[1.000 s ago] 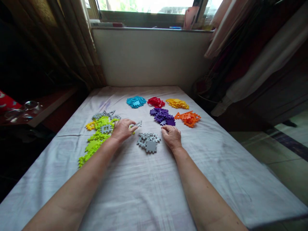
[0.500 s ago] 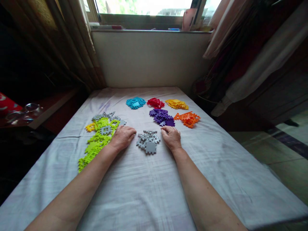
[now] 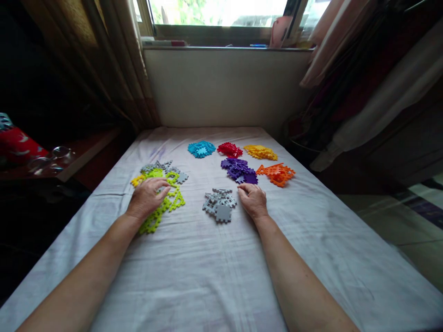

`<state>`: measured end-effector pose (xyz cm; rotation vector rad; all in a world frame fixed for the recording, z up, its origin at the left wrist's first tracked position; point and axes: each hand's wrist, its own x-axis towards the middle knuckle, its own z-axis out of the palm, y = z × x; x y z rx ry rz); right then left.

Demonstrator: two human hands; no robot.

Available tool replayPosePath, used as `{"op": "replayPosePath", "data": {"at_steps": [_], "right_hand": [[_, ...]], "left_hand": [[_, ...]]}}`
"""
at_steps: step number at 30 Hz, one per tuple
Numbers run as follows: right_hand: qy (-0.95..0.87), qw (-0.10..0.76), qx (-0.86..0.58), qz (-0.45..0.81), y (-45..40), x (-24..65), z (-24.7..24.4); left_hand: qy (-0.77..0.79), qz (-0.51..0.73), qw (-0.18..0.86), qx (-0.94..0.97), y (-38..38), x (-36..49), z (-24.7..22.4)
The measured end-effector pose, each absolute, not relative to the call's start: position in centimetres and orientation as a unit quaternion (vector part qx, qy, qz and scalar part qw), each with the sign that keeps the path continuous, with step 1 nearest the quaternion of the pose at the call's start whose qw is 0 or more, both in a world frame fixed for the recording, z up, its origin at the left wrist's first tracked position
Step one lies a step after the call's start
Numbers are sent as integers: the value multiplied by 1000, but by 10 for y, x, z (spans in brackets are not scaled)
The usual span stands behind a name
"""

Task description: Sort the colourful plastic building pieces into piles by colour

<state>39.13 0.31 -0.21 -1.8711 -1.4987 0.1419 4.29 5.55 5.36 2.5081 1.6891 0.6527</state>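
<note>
My left hand [image 3: 148, 198] lies over the pile of lime green interlocking plastic tiles [image 3: 152, 223], its fingers bent down into it. Whatever is under the fingertips is hidden. Grey tiles [image 3: 181, 177] and a few yellow tiles [image 3: 137, 180] border that pile at its far side. Between my hands sits a small heap of grey interlocking tiles [image 3: 223, 213], some square and solid, some with window-like openings. My right hand [image 3: 253, 201] rests on the cloth just right of this heap, fingers curled in, with nothing visible in them.
Sorted heaps of blue tiles [image 3: 201, 149], red tiles [image 3: 230, 150], yellow tiles [image 3: 260, 152], purple tiles [image 3: 238, 169] and orange tiles [image 3: 277, 174] lie toward the far side of the white cloth [image 3: 194, 276]. Clear glasses [image 3: 61, 159] stand on a side shelf at left.
My left hand has moved left from beside the grey heap onto the green pile, covering the grey tile there. Green tiles have shifted. The right hand stays by the grey heap.
</note>
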Motion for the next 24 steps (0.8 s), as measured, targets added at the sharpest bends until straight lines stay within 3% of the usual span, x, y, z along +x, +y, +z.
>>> {"op": "replayPosePath", "data": {"at_steps": [5, 16, 24], "right_hand": [[-584, 354, -728, 56, 3, 391, -1], [-586, 346, -731, 51, 3, 391, 0], [-585, 352, -729, 50, 4, 391, -2]], "left_hand": [[654, 71, -38, 752, 73, 15, 56], [620, -28, -55, 782, 75, 14, 56], [616, 56, -23, 786, 75, 33, 61]]}}
